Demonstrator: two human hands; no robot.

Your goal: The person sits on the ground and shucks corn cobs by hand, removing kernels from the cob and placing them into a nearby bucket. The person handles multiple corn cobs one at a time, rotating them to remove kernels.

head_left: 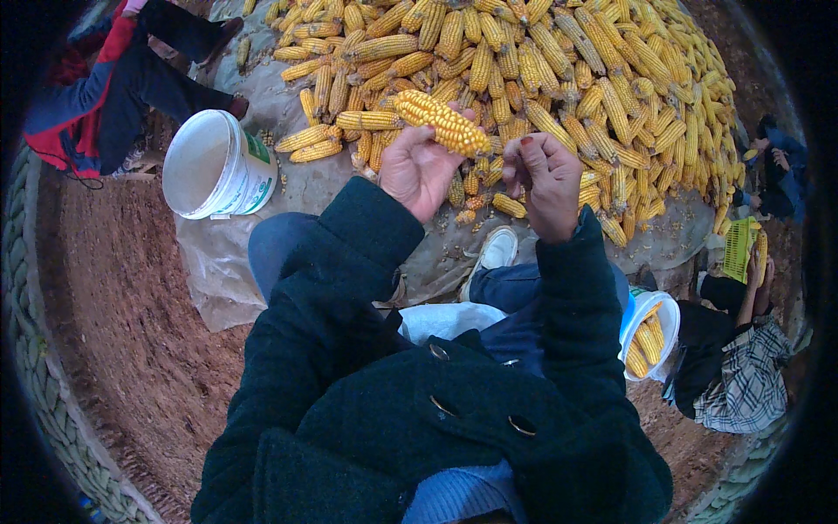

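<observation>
A yellow ear of corn [443, 122] lies across the fingers of my left hand [417, 175], which grips it from below, tilted down toward the right. Some gaps show between its kernel rows. Just right of the ear's lower end, my right hand [552, 185] is raised with thumb and fingertips pinched together, apart from the ear. Whatever those fingers hold, if anything, is too small to make out. Beyond both hands rises a large pile of husked corn ears [567, 74], and a few loose ears lie at its near left edge.
A white bucket [253, 175] stands tilted at the left on a grey plastic sheet [301, 229]. By my right knee, another white bucket [670, 336] holds several ears. People sit at the far left and right; the one at right holds corn near a yellow-green basket [738, 249].
</observation>
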